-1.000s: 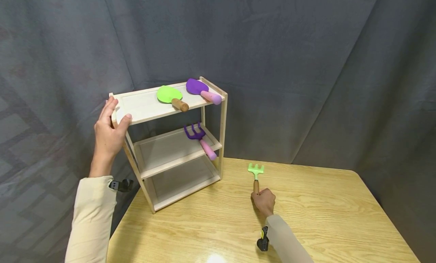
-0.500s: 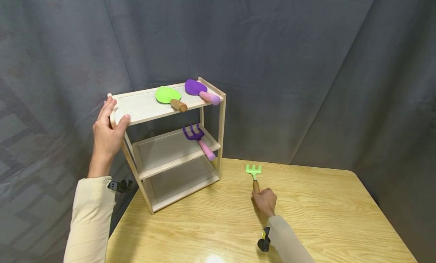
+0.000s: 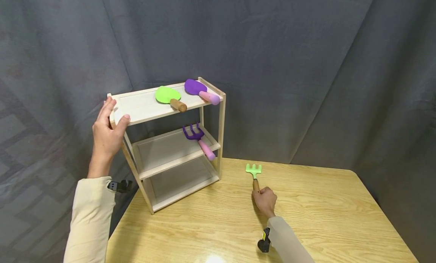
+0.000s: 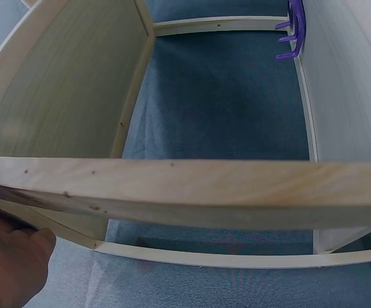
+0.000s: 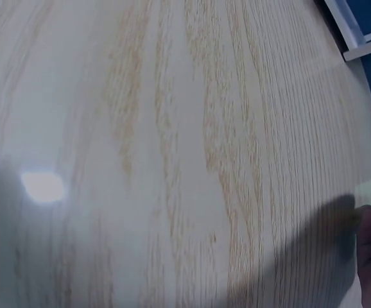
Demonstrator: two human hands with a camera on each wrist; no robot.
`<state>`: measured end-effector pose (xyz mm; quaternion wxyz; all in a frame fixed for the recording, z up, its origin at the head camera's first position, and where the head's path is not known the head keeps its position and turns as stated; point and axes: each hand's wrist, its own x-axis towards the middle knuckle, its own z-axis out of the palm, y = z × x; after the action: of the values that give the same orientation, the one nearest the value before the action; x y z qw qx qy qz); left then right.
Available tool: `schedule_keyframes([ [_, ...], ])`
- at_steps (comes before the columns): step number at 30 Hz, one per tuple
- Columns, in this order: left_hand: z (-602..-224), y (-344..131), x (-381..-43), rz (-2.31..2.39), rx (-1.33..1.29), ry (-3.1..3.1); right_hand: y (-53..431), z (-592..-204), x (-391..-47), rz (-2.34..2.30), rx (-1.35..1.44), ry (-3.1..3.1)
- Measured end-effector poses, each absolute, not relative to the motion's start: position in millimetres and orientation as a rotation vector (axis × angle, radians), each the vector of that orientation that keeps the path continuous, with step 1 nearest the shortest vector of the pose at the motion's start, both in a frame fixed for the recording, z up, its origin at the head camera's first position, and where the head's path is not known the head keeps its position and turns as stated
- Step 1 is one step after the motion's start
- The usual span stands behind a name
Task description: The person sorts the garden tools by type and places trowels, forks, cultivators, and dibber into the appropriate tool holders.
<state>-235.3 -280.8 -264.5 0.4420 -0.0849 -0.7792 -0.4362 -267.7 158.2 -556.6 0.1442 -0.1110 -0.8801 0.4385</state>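
My left hand holds the upper left end of a three-tier wooden shelf, thumb over the front edge and fingers along the side. In the left wrist view, part of that hand shows beside the wood. On the table, right of the shelf, my right hand grips the wooden handle of a green hand fork, tines pointing away from me. The handle's lower end is hidden in the grip. At the right wrist view's edge, only some fingers show.
A green trowel and a purple trowel lie on the top tier, handles over the front edge. A purple hand fork lies on the middle tier. Grey curtain hangs behind the wooden table.
My right hand has shifted very slightly right, still gripping the green hand fork. My left hand stays on the shelf, and the tools there keep their places.
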Motion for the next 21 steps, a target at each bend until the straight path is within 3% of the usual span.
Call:
schedule_keyframes([
  [21, -265.4, -282.0, -236.6, -1.079, -0.219, -1.932, 176.4, -549.8, -265.3, 1.251, -0.276, -2.38],
])
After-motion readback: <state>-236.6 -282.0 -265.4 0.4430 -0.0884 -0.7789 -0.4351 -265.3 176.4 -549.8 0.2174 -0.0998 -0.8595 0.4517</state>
